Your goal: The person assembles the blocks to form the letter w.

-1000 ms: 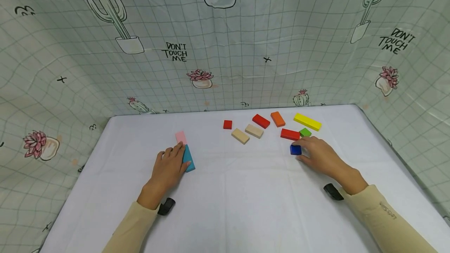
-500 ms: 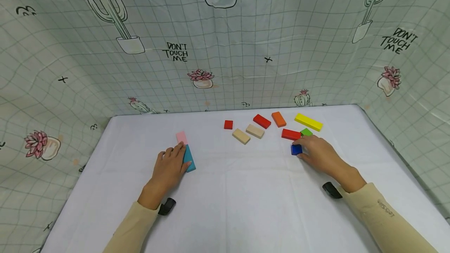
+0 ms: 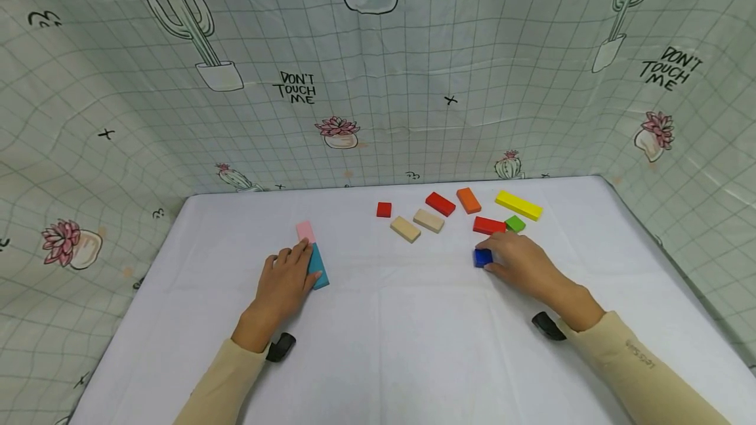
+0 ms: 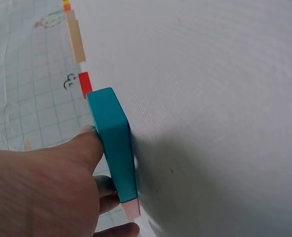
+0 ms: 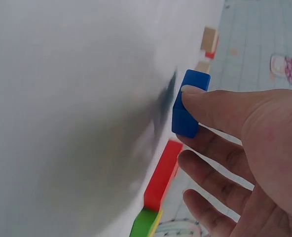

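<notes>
In the head view my left hand [image 3: 283,286] holds a long teal block [image 3: 319,269] at the left of the white table. Its thumb lies along the block's near side, and the fingers reach round the other side. A pink block [image 3: 304,231] sits at the teal block's far end, partly hidden in the left wrist view. On the right side, my right hand [image 3: 525,264] pinches a small dark blue block [image 3: 482,258] between thumb and fingertips. The right wrist view shows the blue block [image 5: 189,121] just off the cloth, with a shadow beside it.
Beyond the right hand lie a red block [image 3: 489,225], a green block [image 3: 515,223] and a yellow bar [image 3: 518,205]. Farther left are an orange block [image 3: 468,200], another red block [image 3: 440,203], two beige blocks [image 3: 405,229] and a red cube [image 3: 384,209].
My right hand has carried the blue block a short way left and slightly nearer to me, uncovering more of the green block. The left hand and teal block have stayed in place.
</notes>
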The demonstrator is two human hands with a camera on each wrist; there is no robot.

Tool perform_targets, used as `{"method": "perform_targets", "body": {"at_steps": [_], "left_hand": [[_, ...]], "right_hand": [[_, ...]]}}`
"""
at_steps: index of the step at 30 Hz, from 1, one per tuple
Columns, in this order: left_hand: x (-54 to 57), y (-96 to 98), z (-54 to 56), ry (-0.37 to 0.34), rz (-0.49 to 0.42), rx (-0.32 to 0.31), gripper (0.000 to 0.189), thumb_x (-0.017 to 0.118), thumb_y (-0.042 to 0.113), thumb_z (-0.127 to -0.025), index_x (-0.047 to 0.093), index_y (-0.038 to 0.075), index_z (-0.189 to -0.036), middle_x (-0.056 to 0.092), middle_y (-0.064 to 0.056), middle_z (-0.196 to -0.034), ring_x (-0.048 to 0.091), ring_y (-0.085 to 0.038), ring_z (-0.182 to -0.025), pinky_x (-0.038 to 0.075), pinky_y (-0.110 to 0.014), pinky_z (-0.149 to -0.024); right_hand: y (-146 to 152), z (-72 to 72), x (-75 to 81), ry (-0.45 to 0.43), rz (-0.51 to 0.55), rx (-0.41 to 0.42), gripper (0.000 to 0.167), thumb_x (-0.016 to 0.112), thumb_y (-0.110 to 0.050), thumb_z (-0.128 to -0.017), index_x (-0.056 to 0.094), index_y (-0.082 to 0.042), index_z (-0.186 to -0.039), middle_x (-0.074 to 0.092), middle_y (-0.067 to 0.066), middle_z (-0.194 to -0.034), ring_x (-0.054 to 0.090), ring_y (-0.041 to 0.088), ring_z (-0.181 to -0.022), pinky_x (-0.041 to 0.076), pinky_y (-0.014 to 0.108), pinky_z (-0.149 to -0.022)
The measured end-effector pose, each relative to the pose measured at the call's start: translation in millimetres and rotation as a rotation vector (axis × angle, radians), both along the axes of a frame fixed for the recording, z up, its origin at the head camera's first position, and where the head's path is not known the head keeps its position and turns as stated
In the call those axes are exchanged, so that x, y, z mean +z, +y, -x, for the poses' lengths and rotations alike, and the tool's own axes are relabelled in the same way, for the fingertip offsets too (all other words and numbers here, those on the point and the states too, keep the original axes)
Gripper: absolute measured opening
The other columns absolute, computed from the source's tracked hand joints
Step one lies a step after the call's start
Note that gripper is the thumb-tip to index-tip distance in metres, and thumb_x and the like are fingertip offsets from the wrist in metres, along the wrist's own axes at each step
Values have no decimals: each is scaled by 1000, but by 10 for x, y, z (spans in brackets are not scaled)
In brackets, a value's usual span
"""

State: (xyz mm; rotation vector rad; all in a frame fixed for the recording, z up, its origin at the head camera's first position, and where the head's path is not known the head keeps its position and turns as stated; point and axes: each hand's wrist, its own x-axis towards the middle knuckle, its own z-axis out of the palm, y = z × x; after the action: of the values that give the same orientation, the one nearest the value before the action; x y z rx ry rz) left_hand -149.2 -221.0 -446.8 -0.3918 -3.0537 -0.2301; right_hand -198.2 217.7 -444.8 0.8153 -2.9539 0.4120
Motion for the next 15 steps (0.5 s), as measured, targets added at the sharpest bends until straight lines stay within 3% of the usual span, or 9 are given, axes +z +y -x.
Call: {"method": "perform_targets", "body": {"at_steps": [8, 15], "left_hand": [[2, 4, 0, 2, 8, 0, 58, 64, 27, -107, 50, -8, -151, 48, -23, -158, 50, -45, -136, 41, -62, -110], [14, 6, -8, -4, 6, 2, 59, 64, 27, -107, 50, -8, -151, 48, -24, -158, 50, -45, -136, 41, -62, -110]], "right_hand": [[-218, -31, 8, 10, 0, 59, 36, 88, -7, -85, 77, -2, -120, 76, 11, -112, 69, 34, -110, 58, 54, -97], [-381, -42, 12, 36, 12, 110, 36, 89, -8, -85, 78, -3, -119, 76, 8, -109, 70, 29, -104, 60, 48, -92]]}}
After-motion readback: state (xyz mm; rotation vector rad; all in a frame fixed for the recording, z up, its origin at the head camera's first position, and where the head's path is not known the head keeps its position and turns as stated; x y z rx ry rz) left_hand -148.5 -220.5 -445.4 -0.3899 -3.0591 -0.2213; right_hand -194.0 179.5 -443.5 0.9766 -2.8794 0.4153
